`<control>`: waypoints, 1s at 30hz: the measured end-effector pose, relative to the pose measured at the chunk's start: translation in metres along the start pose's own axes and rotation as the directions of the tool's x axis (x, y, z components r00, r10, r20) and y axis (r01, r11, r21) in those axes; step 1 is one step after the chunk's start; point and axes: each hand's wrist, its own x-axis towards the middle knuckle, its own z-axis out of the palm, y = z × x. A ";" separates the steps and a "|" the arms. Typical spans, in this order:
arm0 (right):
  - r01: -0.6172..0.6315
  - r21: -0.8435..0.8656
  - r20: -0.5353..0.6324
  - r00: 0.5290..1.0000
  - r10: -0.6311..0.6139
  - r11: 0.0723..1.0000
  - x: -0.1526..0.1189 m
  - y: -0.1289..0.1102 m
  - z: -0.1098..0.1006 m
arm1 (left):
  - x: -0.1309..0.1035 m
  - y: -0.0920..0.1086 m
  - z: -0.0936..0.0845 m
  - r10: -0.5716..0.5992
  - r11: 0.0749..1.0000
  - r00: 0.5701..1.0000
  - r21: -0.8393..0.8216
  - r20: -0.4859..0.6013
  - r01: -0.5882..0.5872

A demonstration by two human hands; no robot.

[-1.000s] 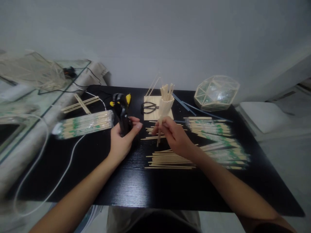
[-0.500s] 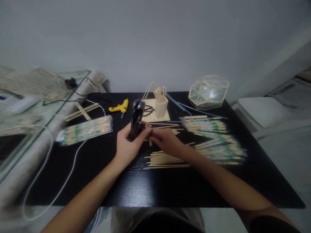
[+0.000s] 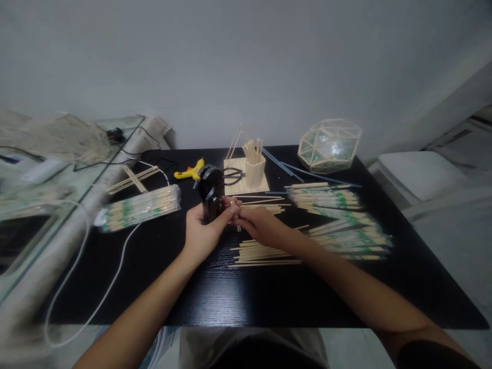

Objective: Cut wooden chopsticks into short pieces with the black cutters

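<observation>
My left hand is wrapped round a black hand tool whose thick head points up; its exact kind is unclear. Thumb and fingertips of that hand meet my right hand, which is closed in a pinch. Between the two sets of fingertips small ends of thin wooden sticks show, mostly hidden by the fingers. Just below and right of the hands lies a row of loose chopsticks, with more loose sticks behind my right hand.
Behind the hands, scissors and a stick-built cup of sticks sit on a wooden board. A yellow glue gun, wrapped chopsticks, more packs, a geometric frame and a white cable lie around.
The black tool has tipped slightly left and toward me in my left hand. Both hands stay together at the sticks; the view has shifted a little.
</observation>
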 end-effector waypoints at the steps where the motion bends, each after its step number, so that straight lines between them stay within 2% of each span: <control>1: 0.003 -0.004 0.001 1.000 -0.003 1.000 0.000 0.000 0.001 | 0.000 0.000 0.000 0.008 1.000 1.000 -0.007 0.000 -0.008; 8: -0.003 -0.033 0.006 1.000 0.003 0.999 -0.001 -0.002 0.002 | -0.003 -0.002 -0.003 0.038 0.999 0.999 -0.024 0.013 -0.038; 13: -0.001 -0.021 0.014 1.000 0.001 1.000 -0.002 -0.005 0.001 | -0.002 -0.003 -0.006 0.019 1.000 1.000 -0.010 0.017 -0.019; 22: 0.030 0.015 0.010 0.999 -0.030 0.999 -0.001 -0.005 0.001 | 0.004 0.001 -0.013 -0.037 0.999 0.991 0.000 0.131 0.038; 30: -0.002 -0.023 0.034 0.999 0.003 1.000 -0.002 -0.003 0.001 | 0.005 0.008 -0.013 0.058 0.989 0.991 0.131 0.122 -0.074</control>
